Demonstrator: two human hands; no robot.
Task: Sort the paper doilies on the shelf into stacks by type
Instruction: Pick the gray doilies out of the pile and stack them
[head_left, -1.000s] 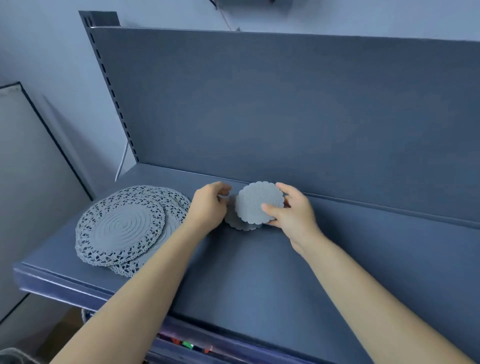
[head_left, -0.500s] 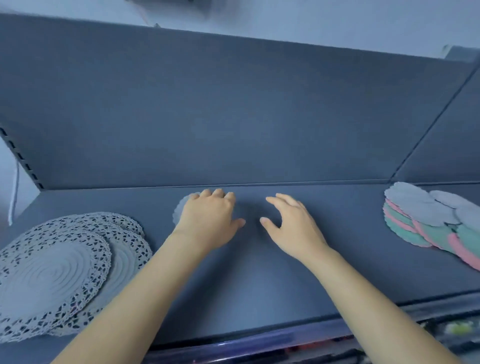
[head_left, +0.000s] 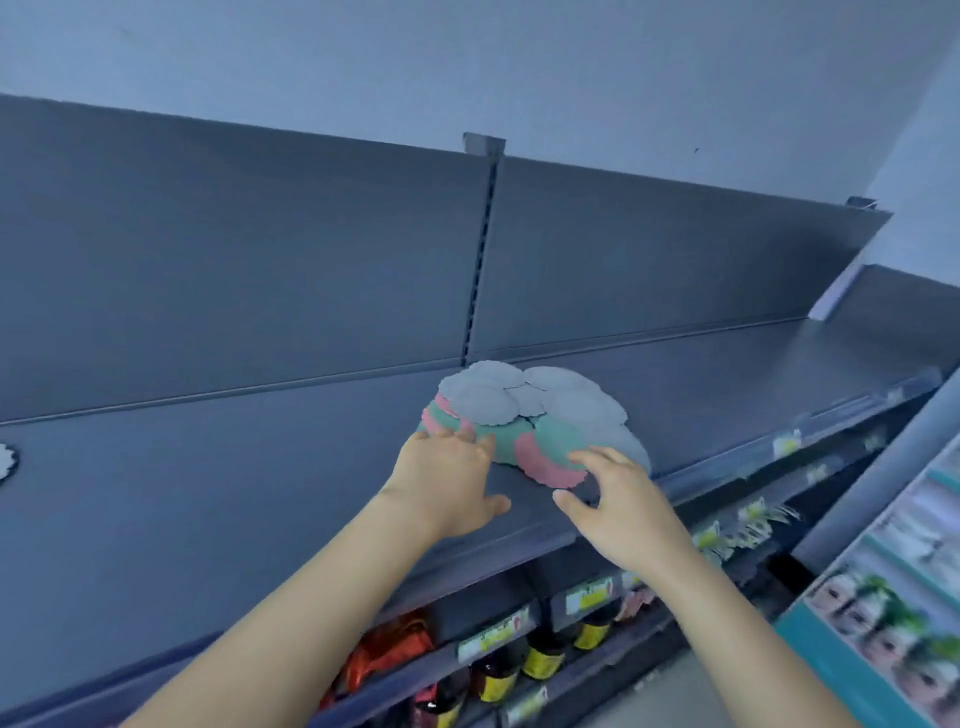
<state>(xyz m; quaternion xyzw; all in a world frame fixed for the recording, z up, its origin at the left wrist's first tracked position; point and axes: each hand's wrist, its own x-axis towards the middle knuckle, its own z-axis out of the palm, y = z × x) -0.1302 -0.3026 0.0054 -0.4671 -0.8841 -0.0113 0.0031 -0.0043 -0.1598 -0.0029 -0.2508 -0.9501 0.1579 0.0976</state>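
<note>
Paper doilies, grey over pink and green, fanned loosely on the shelf, right of centre. Left hand open, fingertips at heap's left edge; right hand spread by its near edge, holding nothing. Risk: a careless sweep sliding thin sheets off the near lip.

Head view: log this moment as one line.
left hand: open, at doily pile left edge | right hand: open, at pile near edge | doily pile: grey, pink, green mixed, on shelf
</note>
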